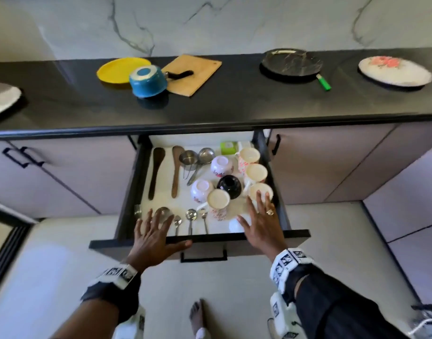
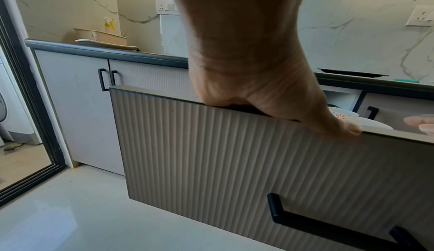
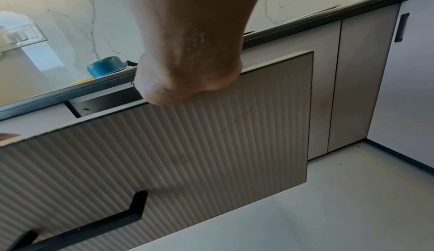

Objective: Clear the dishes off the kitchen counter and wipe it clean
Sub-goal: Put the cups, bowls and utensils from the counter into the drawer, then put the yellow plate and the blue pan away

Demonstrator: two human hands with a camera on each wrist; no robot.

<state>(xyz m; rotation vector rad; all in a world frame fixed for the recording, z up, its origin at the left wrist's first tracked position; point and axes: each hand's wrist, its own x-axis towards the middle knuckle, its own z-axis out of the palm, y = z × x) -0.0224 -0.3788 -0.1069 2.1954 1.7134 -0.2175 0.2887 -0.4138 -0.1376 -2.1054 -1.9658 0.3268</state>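
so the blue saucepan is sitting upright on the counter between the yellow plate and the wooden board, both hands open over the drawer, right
Not quite. The blue saucepan is upside down, base facing up, as the head view shows. The rest holds: it sits on the counter between the yellow plate and the wooden board, and the left hand and right hand are open over the drawer.

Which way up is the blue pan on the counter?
Upside down. The blue pan sits mouth-down on the counter, its flat base with a pale ring facing up, its black handle lying over the cutting board.
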